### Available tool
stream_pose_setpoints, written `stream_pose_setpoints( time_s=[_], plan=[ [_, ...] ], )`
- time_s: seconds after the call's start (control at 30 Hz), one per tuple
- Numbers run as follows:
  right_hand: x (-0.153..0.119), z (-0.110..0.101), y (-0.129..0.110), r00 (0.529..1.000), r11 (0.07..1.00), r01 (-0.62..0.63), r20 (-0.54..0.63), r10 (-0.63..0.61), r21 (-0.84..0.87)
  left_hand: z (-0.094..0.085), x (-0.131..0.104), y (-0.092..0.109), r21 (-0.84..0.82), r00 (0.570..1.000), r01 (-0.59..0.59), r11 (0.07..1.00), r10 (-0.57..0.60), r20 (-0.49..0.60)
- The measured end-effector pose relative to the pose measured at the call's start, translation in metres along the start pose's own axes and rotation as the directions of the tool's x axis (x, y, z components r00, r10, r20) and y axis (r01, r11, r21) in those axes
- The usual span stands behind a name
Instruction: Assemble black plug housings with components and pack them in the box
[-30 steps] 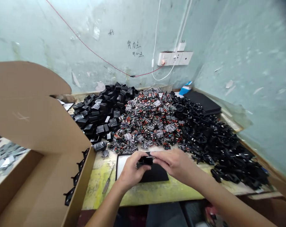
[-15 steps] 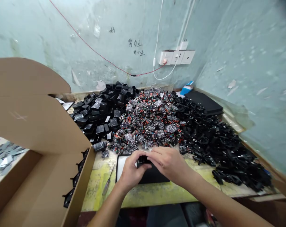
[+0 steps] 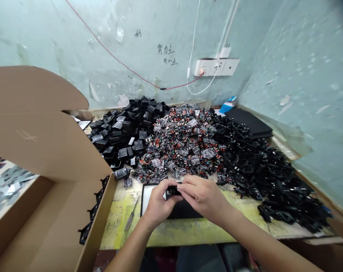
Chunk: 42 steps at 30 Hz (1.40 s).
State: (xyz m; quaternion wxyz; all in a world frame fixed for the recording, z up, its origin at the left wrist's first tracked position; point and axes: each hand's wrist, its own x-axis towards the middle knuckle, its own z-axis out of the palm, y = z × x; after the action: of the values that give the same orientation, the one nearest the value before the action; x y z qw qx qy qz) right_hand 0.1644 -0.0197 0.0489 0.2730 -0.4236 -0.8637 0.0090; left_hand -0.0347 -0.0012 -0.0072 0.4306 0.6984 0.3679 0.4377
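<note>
My left hand (image 3: 159,204) is closed around a small black plastic casing (image 3: 173,190), thumb below and fingers above. My right hand (image 3: 204,194) has its fingertips pinched together at the casing's right end; whether they hold a separate small part is hidden. Both hands are over a shallow black tray (image 3: 185,212) with a white sheet at its left side. To the left of the tray lies a screwdriver (image 3: 130,217). Behind the hands rises a heap of small circuit boards (image 3: 185,139) with red and white components.
Black box-shaped housings (image 3: 123,138) are piled at the back left, black plastic parts (image 3: 262,173) on the right. An open cardboard box (image 3: 52,151) stands left, with several black pieces (image 3: 86,232) along its inner wall. Black sheets (image 3: 250,122) lie by the wall under the sockets (image 3: 218,67).
The camera view has shifted slightly, so the scene sits a little further right. Both hands stay at the black casing, with only a small change in the right fingers.
</note>
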Motion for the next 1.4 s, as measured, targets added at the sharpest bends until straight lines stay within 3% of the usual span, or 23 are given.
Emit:
stream_pose_setpoints(
  time_s=[0.23, 0.47, 0.6, 0.7, 0.87, 0.97, 1.03, 1.13, 1.23, 1.4],
  plan=[
    [0.003, -0.003, -0.004, 0.999, 1.000, -0.017, 0.041, 0.018, -0.012, -0.002, 0.000, -0.002, 0.000, 1.000, -0.006, 1.000, 0.006, -0.028],
    [0.005, -0.002, -0.002, 0.983, 0.949, -0.181, 0.015, 0.184, 0.256, -0.004, -0.001, -0.002, -0.069, 0.998, -0.027, 0.997, 0.024, -0.054],
    [0.000, 0.012, 0.004, 0.953, 0.850, -0.245, -0.048, 0.300, 0.467, -0.007, 0.000, 0.005, -0.091, 0.998, -0.016, 0.996, 0.010, -0.060],
    [-0.011, 0.037, 0.009, 0.922, 0.804, -0.267, -0.102, 0.374, 0.531, -0.015, -0.001, 0.008, -0.076, 0.996, 0.053, 0.996, -0.058, -0.066],
    [-0.039, 0.087, 0.010, 0.957, 0.847, -0.235, -0.038, 0.287, 0.477, -0.043, -0.007, 0.002, 0.113, 0.992, 0.110, 0.987, -0.102, -0.074],
    [-0.048, 0.102, 0.008, 0.965, 0.886, -0.234, -0.015, 0.262, 0.401, -0.053, -0.015, 0.003, 0.359, 0.982, 0.137, 0.923, -0.175, 0.074],
    [-0.049, 0.105, 0.007, 0.961, 0.893, -0.249, -0.017, 0.275, 0.375, -0.051, -0.023, 0.008, 0.553, 0.933, 0.159, 0.818, -0.308, 0.188],
    [-0.047, 0.105, 0.006, 0.955, 0.896, -0.272, -0.016, 0.296, 0.351, -0.040, -0.032, 0.015, 0.743, 0.848, 0.148, 0.652, -0.470, 0.243],
    [-0.046, 0.104, 0.007, 0.950, 0.893, -0.288, -0.017, 0.313, 0.346, -0.032, -0.036, 0.014, 0.762, 0.844, 0.138, 0.633, -0.478, 0.245],
    [-0.044, 0.105, 0.007, 0.941, 0.884, -0.309, -0.022, 0.338, 0.351, -0.036, -0.037, 0.000, 0.589, 0.880, 0.242, 0.771, -0.430, 0.200]
  ],
)
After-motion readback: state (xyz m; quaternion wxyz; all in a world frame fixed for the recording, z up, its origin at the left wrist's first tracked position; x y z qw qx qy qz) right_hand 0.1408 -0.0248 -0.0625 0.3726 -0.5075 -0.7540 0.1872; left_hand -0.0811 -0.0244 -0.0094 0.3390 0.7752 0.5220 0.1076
